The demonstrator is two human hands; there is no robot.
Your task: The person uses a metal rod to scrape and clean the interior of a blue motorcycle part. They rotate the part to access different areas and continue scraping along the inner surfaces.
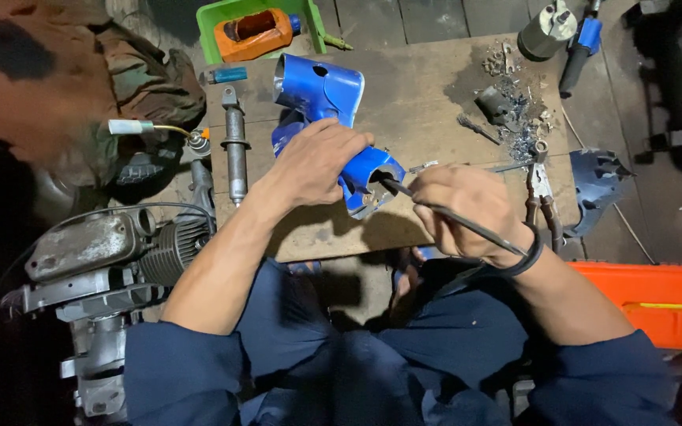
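Observation:
My left hand [315, 162] grips a blue plastic tool housing [321, 91] that lies on a worn wooden board [412, 95]. My right hand [467, 209] holds a thin black rod-like tool [436, 211], whose tip enters the open end of the housing's handle [378, 180]. Both hands meet over the middle of the board, right above my knees.
A green tray [215, 24] holds an orange part [252, 33] at the top. Metal scraps [518, 118] and pliers [541, 193] lie right of my hands. A steel shaft [235, 150] and an engine block [104, 260] sit left, an orange case [665, 304] right.

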